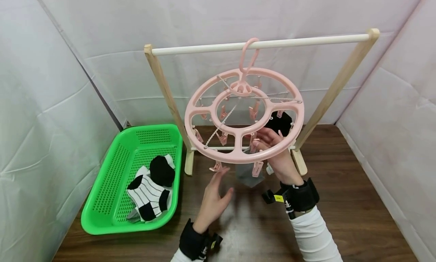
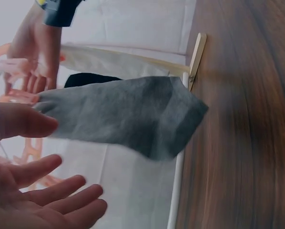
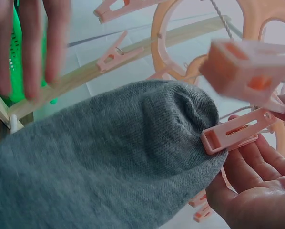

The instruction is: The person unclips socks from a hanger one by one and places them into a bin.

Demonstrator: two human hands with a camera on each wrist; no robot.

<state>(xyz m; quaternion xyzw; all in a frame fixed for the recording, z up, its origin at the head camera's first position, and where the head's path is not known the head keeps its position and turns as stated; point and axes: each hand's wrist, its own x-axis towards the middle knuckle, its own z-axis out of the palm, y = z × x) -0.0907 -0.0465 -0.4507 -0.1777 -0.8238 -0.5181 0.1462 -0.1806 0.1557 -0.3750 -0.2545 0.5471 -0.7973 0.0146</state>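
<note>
A grey sock hangs from a pink clothespin, its toe caught in the jaws. My right hand pinches that clothespin, thumb at its tail end and fingers behind it. The pin belongs to a round pink drying hanger with several pins beneath its rings. My left hand is below the ring's front, fingers straight and thumb spread, holding nothing. In the left wrist view it is beside the grey sock. A black sock hangs farther back on the right, and part of a white one shows behind.
The hanger hooks over the white bar of a wooden stand. To the left, a green basket holds several socks, black and white with a bit of grey. White cloth walls surround the dark wooden table.
</note>
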